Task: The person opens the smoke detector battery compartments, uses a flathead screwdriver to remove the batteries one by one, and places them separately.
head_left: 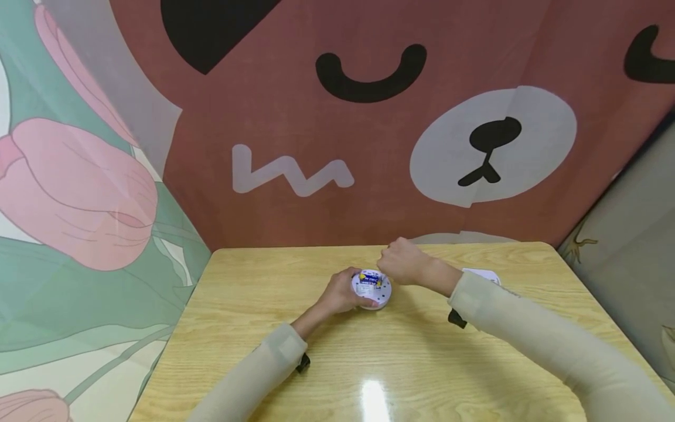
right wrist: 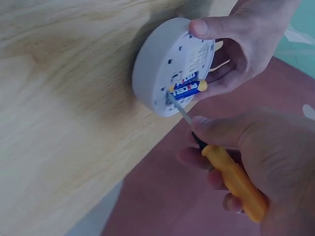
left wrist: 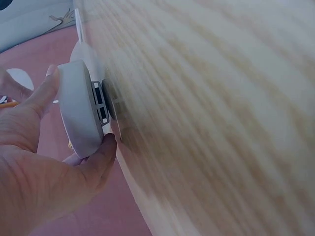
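Observation:
A round white smoke alarm (head_left: 365, 291) is tilted on edge over the table, its underside facing the right hand. The left hand (head_left: 340, 293) grips its rim, with the thumb on one side and fingers on the other. In the left wrist view, a slotted vent (left wrist: 101, 102) shows between the alarm's body and the tabletop. Blue batteries (right wrist: 187, 89) with yellow ends sit in the underside. The right hand (head_left: 402, 262) holds a yellow-handled screwdriver (right wrist: 235, 181), thumb and fingers near its black collar. Its metal tip is right at the end of the batteries.
A flat white object (head_left: 484, 274) lies on the wooden table (head_left: 253, 305) at the back right, partly behind the right forearm. A printed cloth (head_left: 295, 123) with a bear face rises along the table's back edge.

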Demonstrator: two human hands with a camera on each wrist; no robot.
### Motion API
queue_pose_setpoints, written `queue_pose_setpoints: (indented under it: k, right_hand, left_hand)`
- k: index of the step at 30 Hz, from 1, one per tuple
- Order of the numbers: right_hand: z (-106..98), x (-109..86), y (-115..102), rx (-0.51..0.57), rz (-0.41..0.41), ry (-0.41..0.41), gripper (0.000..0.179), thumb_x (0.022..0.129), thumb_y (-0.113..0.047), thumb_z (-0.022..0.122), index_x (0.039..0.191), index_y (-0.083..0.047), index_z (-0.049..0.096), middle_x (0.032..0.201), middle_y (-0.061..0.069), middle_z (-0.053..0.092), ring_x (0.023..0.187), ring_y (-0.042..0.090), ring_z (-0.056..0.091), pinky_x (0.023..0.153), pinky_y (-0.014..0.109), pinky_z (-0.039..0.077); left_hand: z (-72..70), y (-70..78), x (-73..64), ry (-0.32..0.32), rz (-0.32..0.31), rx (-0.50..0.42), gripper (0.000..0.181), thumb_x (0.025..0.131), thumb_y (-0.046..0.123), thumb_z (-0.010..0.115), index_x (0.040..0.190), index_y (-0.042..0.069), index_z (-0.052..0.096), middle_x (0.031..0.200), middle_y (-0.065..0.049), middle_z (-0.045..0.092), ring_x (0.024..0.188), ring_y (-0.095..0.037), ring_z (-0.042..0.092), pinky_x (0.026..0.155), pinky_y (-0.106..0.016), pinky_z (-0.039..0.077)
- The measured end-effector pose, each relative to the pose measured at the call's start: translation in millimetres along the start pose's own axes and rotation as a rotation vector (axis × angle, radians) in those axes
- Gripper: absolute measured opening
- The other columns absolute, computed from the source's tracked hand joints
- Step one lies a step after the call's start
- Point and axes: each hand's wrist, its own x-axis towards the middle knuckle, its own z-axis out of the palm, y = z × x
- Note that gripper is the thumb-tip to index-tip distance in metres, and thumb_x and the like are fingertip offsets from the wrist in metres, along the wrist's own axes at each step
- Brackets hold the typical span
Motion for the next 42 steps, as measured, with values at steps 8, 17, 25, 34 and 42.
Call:
queue_pose_setpoints:
  k: [8, 17, 25, 34, 42]
  right_hand:
    - [20, -17.8, 5, 0.119, 0.055, 0.102, 0.035, 0.089, -0.024, 0.084, 0.061, -0.020, 0.064, 0.060, -0.005, 0.064, 0.050, 0.010, 0.047, 0.046, 0.026, 0.032]
    - [40, -34.8, 4, 0.279, 0.122, 0.200, 0.044, 0.089, -0.023, 0.084, 0.059, -0.025, 0.053, 0.057, -0.008, 0.055, 0.049, 0.009, 0.045, 0.043, 0.028, 0.031]
    - [60, -53.0, -4, 0.432, 0.232, 0.262, 0.006, 0.093, -0.020, 0.084, 0.087, -0.020, 0.084, 0.072, -0.006, 0.070, 0.057, 0.007, 0.057, 0.044, 0.021, 0.038]
    - [86, -63.3, -16, 0.573, 0.329, 0.379, 0.009, 0.092, -0.019, 0.084, 0.099, -0.015, 0.087, 0.086, -0.001, 0.080, 0.064, 0.011, 0.068, 0.048, 0.023, 0.050]
    - [100, -70.2, -28, 0.793, 0.409, 0.404, 0.015, 0.093, -0.012, 0.082, 0.106, -0.007, 0.085, 0.098, 0.005, 0.082, 0.070, 0.006, 0.067, 0.058, 0.025, 0.052]
  left_hand:
    - [0.1, -0.3, 0.4, 0.004, -0.018, 0.005, 0.097, 0.067, 0.037, 0.103, 0.144, -0.001, 0.059, 0.132, -0.018, 0.070, 0.118, -0.032, 0.067, 0.106, -0.045, 0.055]
    - [-1.1, -0.3, -1.3, 0.002, -0.026, -0.004, 0.098, 0.067, 0.038, 0.103, 0.145, -0.001, 0.059, 0.132, -0.019, 0.070, 0.119, -0.033, 0.067, 0.107, -0.047, 0.054]
    - [-1.3, 1.1, -2.1, -0.002, -0.042, 0.002, 0.096, 0.067, 0.037, 0.103, 0.144, 0.001, 0.060, 0.132, -0.018, 0.070, 0.119, -0.033, 0.066, 0.107, -0.047, 0.054]
    - [-1.2, 0.6, -2.2, 0.001, -0.043, 0.000, 0.095, 0.067, 0.037, 0.103, 0.144, 0.001, 0.060, 0.130, -0.018, 0.071, 0.118, -0.032, 0.067, 0.106, -0.047, 0.055]
    - [-1.2, 0.8, -1.9, -0.002, -0.037, 0.003, 0.094, 0.067, 0.037, 0.103, 0.143, 0.000, 0.061, 0.127, -0.017, 0.072, 0.115, -0.030, 0.068, 0.104, -0.045, 0.056]
